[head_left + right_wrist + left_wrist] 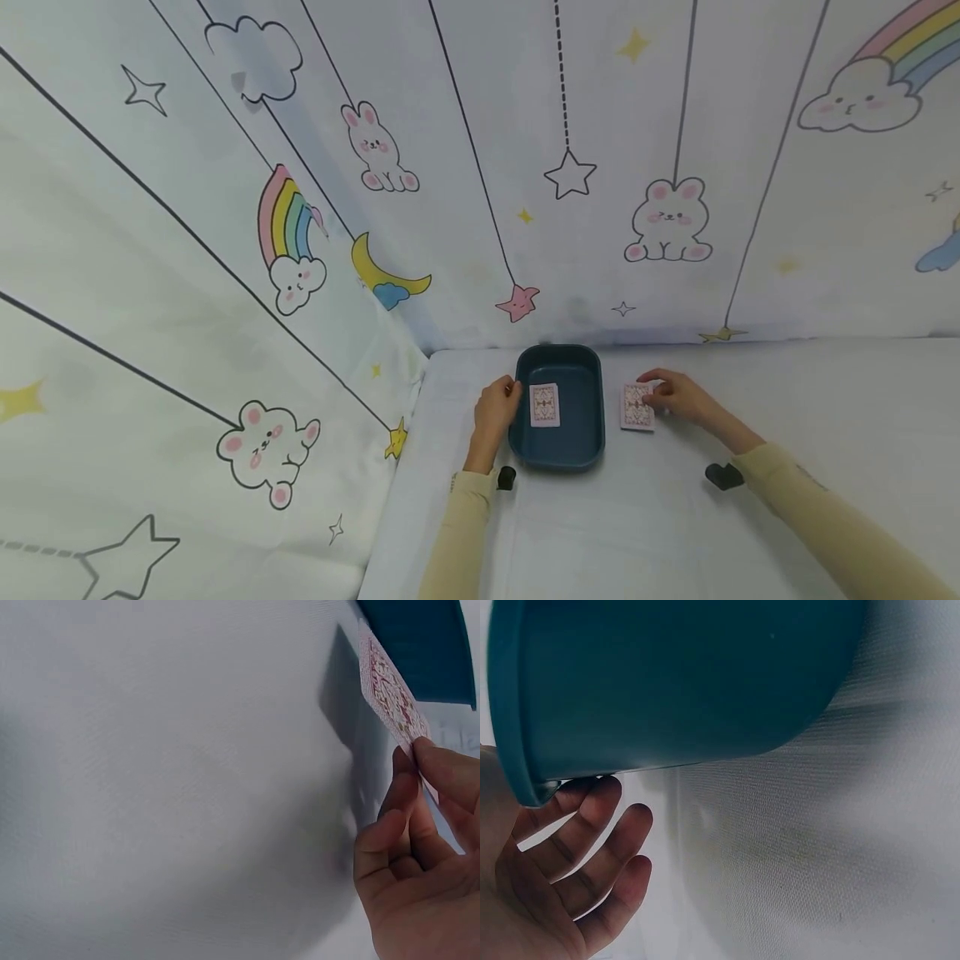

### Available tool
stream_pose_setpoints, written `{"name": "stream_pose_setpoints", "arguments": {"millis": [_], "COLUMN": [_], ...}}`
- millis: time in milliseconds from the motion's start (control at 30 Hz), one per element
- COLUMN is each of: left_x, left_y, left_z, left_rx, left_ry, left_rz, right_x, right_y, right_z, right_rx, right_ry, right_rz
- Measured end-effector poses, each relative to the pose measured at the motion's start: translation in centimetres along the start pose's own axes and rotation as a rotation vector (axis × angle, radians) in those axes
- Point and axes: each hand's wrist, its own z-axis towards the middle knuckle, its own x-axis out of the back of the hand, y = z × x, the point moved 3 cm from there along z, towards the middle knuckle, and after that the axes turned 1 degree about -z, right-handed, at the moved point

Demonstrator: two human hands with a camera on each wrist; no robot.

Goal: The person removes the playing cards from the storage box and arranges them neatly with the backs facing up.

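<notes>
The step in hand seems to be the taking up of the outer card [633, 408], while the tray [582, 435] is held at its rim. The right hand [679, 398] pinches this card at its right side; whether it is one card or several, I cannot tell. The left hand [495, 412] holds the tray's left rim, with bent fingers at the outer wall. The hands are well apart, with the tray between them. In my judgement, the next move calls for a firm pinch and enough height to pass the right rim, if the card must go inside.

The outer card is just beside this rim, on the right hand's side. The inner card [544, 405] lies in the tray, nearer its left wall, untouched. The tray stands near the far left corner of the table [615, 533].
</notes>
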Motion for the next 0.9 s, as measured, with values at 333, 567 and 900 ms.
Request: {"name": "stream_pose_setpoints", "arguments": {"millis": [333, 567, 900], "left_x": [-0.1, -0.2, -0.2], "left_y": [0.0, -0.1, -0.2], "left_z": [0.1, 0.0, -0.1], "left_rx": [-0.011, -0.005, -0.003], "left_ry": [0.011, 0.009, 0.006], "left_rz": [0.015, -0.002, -0.002], "right_x": [-0.7, -1.2, -1.6], "right_y": [0.4, 0.3, 0.2], "right_z": [-0.1, 0.0, -0.2], "right_rx": [0.01, 0.088, 0.095], "right_ry": [0.07, 0.121, 0.155], "right_rz": [-0.128, -0.241, -0.339]}}
